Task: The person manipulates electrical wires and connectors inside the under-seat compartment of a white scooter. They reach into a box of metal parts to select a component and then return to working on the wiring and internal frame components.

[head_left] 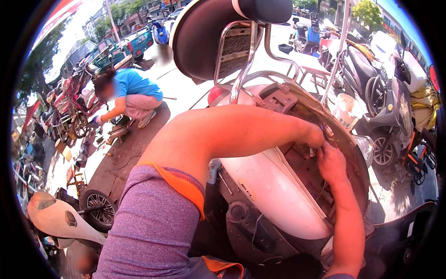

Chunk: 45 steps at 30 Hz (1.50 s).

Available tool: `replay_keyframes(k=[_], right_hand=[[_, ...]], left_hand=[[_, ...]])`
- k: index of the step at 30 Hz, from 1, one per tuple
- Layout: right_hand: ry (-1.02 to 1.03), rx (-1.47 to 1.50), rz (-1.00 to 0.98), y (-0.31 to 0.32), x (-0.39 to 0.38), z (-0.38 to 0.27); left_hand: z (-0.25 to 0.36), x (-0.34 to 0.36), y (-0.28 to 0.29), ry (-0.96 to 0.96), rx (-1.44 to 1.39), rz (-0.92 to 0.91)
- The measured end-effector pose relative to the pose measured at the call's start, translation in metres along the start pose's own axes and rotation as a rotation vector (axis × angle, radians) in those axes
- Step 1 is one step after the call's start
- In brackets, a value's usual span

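My left arm reaches across a white scooter body (274, 190) into its open under-seat compartment (302, 169). There my left hand (314, 136) and my right hand (332, 162) meet with bent, closed fingers. What they pinch is small and mostly hidden. A small pale piece (312, 152) shows just below the left hand, and another light fitting (329, 132) lies beside it against the compartment's far wall. The dark seat (200, 42) is tipped up, away from the opening, near a chrome rail (246, 60).
At the left a person in a blue shirt (134, 83) crouches over parts on the ground. A loose wheel (98, 210) and a cream body panel (60, 216) lie nearer. A white bucket (347, 111) and a parked grey scooter (392, 111) stand to the right.
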State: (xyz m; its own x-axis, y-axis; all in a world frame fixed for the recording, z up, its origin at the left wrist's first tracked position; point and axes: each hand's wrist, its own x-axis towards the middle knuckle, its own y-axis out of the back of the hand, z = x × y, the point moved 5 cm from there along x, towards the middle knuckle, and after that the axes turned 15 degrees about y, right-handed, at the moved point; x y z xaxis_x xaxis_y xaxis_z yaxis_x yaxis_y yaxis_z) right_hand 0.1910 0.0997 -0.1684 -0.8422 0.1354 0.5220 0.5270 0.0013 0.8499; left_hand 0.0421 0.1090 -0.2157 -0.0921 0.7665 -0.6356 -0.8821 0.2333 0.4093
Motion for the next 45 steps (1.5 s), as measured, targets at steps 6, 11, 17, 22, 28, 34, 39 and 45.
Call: replay_keyframes(k=[6,11,17,22,28,34,39,45], right_hand=[[0.006,-0.053,0.055,0.015,-0.009,0.007],[-0.015,-0.055,-0.034,0.003,-0.002,0.002],[-0.052,-0.008,0.006,0.016,-0.006,0.003],[0.008,-0.013,0.061,0.015,0.001,-0.006],[-0.051,0.030,-0.010,0.000,-0.001,0.005],[0.023,0.114,-0.011,-0.002,-0.010,0.021],[-0.112,0.301,-0.087,-0.021,-0.012,0.030],[-0.196,0.388,-0.168,-0.012,-0.021,0.043]], left_hand=[[0.023,-0.040,-0.009,0.132,-0.050,0.039],[0.004,-0.007,0.000,0.027,0.044,0.036],[0.009,-0.006,0.001,0.009,0.124,-0.001],[0.008,-0.006,-0.001,0.001,0.089,0.035],[0.009,-0.016,0.000,0.034,0.043,0.020],[0.039,-0.017,-0.007,0.032,0.117,0.005],[0.045,-0.019,-0.011,-0.033,0.085,0.002],[0.041,-0.025,0.001,-0.061,0.051,0.029]])
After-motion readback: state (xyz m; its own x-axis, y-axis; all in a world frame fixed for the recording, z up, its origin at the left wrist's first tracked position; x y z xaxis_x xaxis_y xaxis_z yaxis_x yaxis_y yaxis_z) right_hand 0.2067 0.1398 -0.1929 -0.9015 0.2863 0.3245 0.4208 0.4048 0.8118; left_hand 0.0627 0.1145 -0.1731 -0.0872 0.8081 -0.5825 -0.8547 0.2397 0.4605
